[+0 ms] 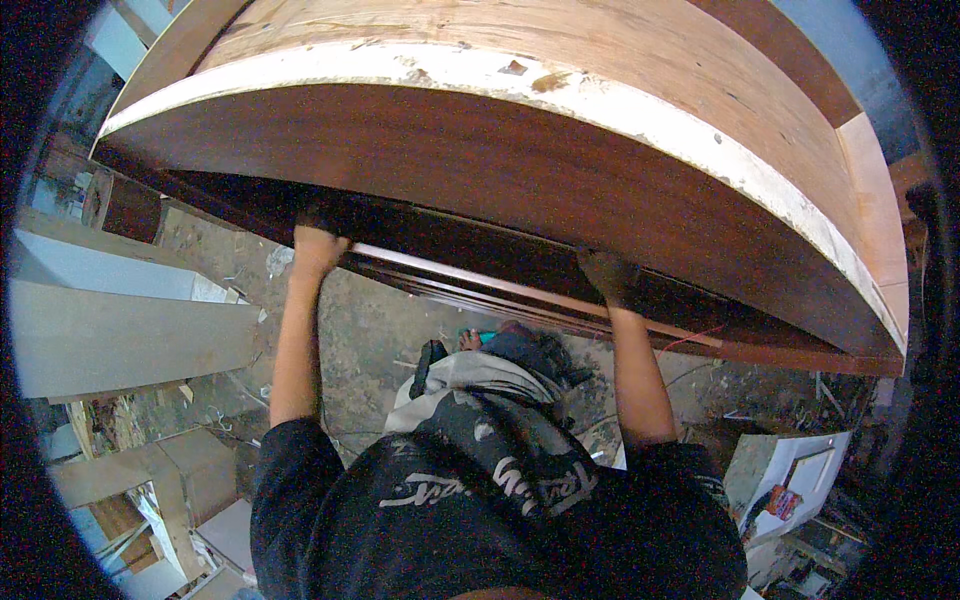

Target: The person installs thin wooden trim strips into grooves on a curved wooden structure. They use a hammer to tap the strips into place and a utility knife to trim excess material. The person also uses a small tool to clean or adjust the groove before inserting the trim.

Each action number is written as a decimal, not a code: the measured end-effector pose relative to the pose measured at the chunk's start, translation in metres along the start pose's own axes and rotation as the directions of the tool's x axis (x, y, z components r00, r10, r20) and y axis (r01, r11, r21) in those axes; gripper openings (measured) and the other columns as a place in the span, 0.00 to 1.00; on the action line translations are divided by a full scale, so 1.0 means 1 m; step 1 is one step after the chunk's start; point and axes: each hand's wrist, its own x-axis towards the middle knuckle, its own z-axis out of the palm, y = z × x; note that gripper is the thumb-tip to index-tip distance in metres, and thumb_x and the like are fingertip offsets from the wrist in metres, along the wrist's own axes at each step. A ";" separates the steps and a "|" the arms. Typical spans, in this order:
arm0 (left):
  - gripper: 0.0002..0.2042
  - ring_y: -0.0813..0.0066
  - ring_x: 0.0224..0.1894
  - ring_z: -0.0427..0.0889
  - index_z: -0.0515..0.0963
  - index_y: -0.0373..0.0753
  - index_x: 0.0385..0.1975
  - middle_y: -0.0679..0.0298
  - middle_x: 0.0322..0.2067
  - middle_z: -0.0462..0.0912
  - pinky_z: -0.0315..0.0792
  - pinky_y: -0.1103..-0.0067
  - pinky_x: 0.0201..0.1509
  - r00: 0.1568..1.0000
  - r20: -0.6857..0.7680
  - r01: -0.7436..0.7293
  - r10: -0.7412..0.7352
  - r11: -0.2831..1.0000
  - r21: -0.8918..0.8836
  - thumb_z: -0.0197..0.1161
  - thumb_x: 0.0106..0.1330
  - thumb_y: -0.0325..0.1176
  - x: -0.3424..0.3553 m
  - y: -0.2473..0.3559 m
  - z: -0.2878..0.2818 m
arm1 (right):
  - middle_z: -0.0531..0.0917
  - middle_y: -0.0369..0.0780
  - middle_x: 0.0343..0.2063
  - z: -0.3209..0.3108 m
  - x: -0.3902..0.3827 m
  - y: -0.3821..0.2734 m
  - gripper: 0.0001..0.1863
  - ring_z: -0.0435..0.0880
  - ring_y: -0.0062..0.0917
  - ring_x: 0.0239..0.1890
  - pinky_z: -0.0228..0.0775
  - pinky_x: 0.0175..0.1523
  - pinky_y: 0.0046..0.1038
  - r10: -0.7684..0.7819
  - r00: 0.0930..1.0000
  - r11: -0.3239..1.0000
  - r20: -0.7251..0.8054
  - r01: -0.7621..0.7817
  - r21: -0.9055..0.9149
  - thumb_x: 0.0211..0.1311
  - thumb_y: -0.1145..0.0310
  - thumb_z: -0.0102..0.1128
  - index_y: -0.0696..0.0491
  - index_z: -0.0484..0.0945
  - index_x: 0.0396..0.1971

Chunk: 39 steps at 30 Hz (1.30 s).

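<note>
A big brown wooden cabinet panel (pixel 520 150) with a chalky white edge fills the upper half of the head view, tilted toward me. My left hand (pixel 315 245) grips its dark lower edge at the left, arm stretched up. My right hand (pixel 605 275) grips the same lower edge further right, partly in shadow. A thin pale moulding strip (pixel 480 283) runs along the underside between the two hands. My black printed shirt fills the bottom of the view.
The dusty concrete floor (pixel 370 330) below is littered with scraps. Grey-white boards (pixel 110 330) lean at the left. Wood offcuts (pixel 130 470) lie at the lower left. A white panel (pixel 800 470) rests at the lower right.
</note>
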 end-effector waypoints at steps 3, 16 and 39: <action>0.26 0.48 0.57 0.71 0.75 0.38 0.52 0.47 0.53 0.75 0.67 0.61 0.60 0.992 0.006 -0.126 0.129 0.973 -0.192 0.64 0.52 0.40 -0.010 0.043 0.006 | 0.84 0.44 0.44 -0.017 0.009 -0.006 0.23 0.81 0.46 0.48 0.71 0.54 0.44 0.087 0.980 0.993 0.177 -0.100 0.067 0.56 0.47 0.60 0.50 0.83 0.41; 0.25 0.44 0.61 0.65 0.75 0.39 0.53 0.47 0.56 0.72 0.58 0.57 0.68 0.958 -0.174 -0.274 0.228 0.904 -0.327 0.61 0.54 0.41 0.000 0.082 0.028 | 0.84 0.45 0.43 -0.013 0.011 -0.009 0.22 0.80 0.45 0.50 0.70 0.55 0.42 0.141 0.957 0.959 0.254 -0.196 0.206 0.58 0.47 0.60 0.50 0.84 0.41; 0.23 0.44 0.59 0.68 0.75 0.39 0.49 0.46 0.52 0.74 0.57 0.56 0.66 0.974 -0.115 -0.227 0.197 0.889 -0.397 0.58 0.63 0.51 -0.005 0.147 0.010 | 0.83 0.45 0.46 -0.027 0.011 -0.012 0.25 0.79 0.48 0.50 0.70 0.56 0.46 0.091 0.990 0.963 0.109 -0.115 0.245 0.55 0.46 0.63 0.51 0.83 0.43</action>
